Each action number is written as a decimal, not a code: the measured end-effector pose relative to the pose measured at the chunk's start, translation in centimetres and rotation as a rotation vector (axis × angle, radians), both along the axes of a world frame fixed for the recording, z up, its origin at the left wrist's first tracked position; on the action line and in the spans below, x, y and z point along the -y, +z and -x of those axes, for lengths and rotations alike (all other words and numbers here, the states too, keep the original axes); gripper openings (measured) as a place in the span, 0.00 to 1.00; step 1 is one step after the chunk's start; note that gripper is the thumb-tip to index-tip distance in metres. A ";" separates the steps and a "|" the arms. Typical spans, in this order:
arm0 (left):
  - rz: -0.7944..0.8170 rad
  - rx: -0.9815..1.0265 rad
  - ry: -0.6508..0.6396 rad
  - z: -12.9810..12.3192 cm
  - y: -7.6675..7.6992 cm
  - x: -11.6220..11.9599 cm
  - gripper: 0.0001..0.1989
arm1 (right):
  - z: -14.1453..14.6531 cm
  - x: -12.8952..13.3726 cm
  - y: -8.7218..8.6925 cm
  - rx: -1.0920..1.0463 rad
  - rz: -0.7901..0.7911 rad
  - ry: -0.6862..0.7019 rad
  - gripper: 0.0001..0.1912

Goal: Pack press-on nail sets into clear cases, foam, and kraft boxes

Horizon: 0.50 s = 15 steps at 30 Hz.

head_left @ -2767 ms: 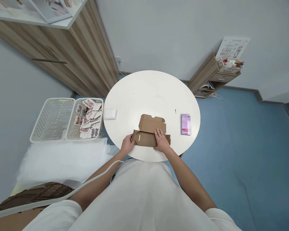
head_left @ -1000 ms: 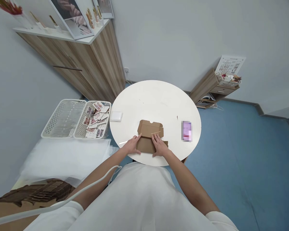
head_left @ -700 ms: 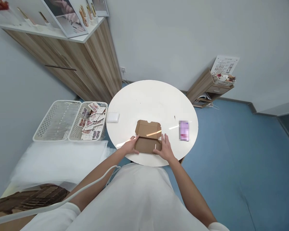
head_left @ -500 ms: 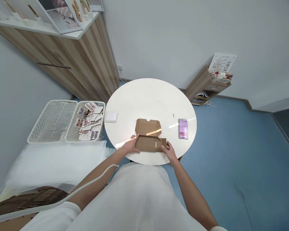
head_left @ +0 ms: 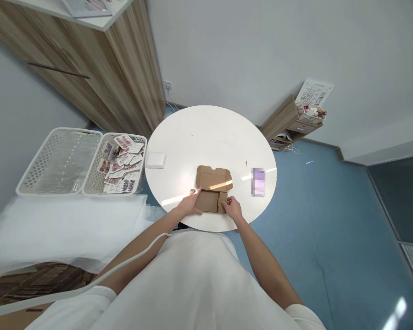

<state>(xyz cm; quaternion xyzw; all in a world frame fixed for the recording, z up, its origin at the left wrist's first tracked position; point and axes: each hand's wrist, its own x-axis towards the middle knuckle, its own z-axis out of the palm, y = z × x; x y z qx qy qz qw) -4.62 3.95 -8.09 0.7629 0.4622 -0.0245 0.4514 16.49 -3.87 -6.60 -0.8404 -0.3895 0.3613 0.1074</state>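
Observation:
A brown cardboard box (head_left: 207,201) lies near the front edge of the round white table (head_left: 209,133), its lid spread out behind it. My left hand (head_left: 191,204) grips the box's left side, thumb at the front and fingers at the back corner. At the right end, my right hand (head_left: 231,208) pinches the side flap, which is folded inward over the box floor. A purple item (head_left: 258,182), blurred out, lies on the table to the right. On the table's left edge is a white packet (head_left: 155,160).
Left of the table, one white basket (head_left: 141,176) holds printed cards and another (head_left: 37,158) holds clear sleeves. White sheets (head_left: 65,224) lie below them. A wooden cabinet (head_left: 124,68) stands at the back left, a small shelf (head_left: 280,120) at the back right.
The right flap, which stuck outward, is now folded in over the box. My right hand has moved left with it. The camera view has shifted slightly.

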 end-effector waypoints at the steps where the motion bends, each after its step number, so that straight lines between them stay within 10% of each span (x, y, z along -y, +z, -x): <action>1: -0.004 0.011 0.001 0.0 0.0 0.1 0.57 | 0.0 -0.1 -0.1 0.024 0.016 0.007 0.09; 15: -0.056 0.124 0.055 -0.2 0.0 1.3 0.53 | -0.4 -0.4 -0.5 0.120 0.074 0.039 0.05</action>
